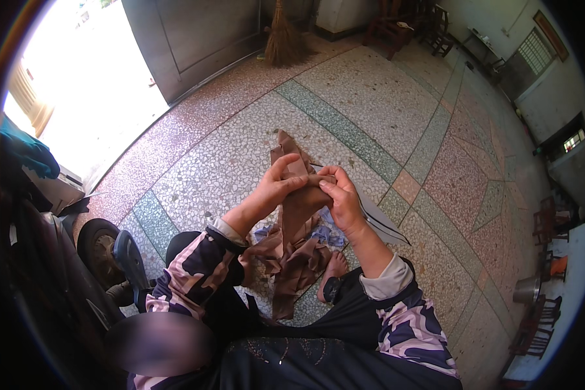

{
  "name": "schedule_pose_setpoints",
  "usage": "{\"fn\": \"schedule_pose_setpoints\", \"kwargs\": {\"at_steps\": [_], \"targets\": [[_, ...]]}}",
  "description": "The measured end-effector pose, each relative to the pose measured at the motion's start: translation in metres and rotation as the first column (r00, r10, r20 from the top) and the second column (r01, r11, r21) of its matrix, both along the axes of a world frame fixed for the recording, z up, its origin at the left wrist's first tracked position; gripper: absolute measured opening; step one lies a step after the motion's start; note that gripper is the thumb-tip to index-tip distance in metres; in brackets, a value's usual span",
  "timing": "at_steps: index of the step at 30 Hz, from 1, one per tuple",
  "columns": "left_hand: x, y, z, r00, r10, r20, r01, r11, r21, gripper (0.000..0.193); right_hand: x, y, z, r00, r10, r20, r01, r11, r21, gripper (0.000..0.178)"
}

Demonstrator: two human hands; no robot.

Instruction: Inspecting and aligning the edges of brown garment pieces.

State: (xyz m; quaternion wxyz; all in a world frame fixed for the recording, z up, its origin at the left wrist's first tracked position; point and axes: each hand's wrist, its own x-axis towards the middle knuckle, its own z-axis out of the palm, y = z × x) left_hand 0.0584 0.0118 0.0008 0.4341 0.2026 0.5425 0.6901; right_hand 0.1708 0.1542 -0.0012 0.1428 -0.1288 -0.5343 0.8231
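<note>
Both my hands are raised in front of me over a length of brown cloth [299, 218]. My left hand [278, 188] grips its upper edge, the thumb pressed on the fold and the index finger lifted a little. Close beside it, my right hand [342, 203] pinches the same edge between thumb and fingers. One end of the cloth sticks up beyond the left hand, and the rest hangs toward a crumpled brown heap [305, 260] between my feet. Blue-violet scraps [325, 231] lie around the heap. Whatever is under my fingertips is hidden.
A pale strip with dark edges [380, 224] lies right of my right forearm. At my left are a black wheel [99, 244] and dark vehicle parts. A straw broom [285, 42] leans by the grey door [195, 39]. Wooden chairs [539, 325] and a metal bucket [526, 290] stand far right.
</note>
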Motion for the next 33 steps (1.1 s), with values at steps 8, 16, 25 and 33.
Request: {"fn": "schedule_pose_setpoints", "kwargs": {"at_steps": [8, 16, 25, 33], "targets": [[0.005, -0.006, 0.007, 0.851, 0.032, -0.524, -0.044, 0.999, -0.011, 0.066, -0.003, 0.005, -0.001, 0.992, 0.09, 0.086, -0.07, 0.975, -0.21, 0.022], [-0.003, -0.002, 0.005, 0.991, -0.014, -0.135, 0.021, 0.999, 0.047, 0.063, -0.001, 0.002, -0.005, 1.0, 0.003, -0.016, -0.001, 0.987, 0.16, 0.022], [0.002, -0.003, 0.003, 0.843, 0.019, -0.538, -0.028, 1.0, -0.008, 0.063, -0.002, 0.004, -0.002, 0.991, 0.093, 0.091, -0.074, 0.978, -0.192, 0.023], [0.002, -0.004, 0.011, 0.996, -0.068, -0.053, 0.068, 0.998, -0.001, 0.06, -0.001, 0.003, -0.006, 0.997, 0.024, 0.069, -0.036, 0.984, 0.172, 0.019]]}}
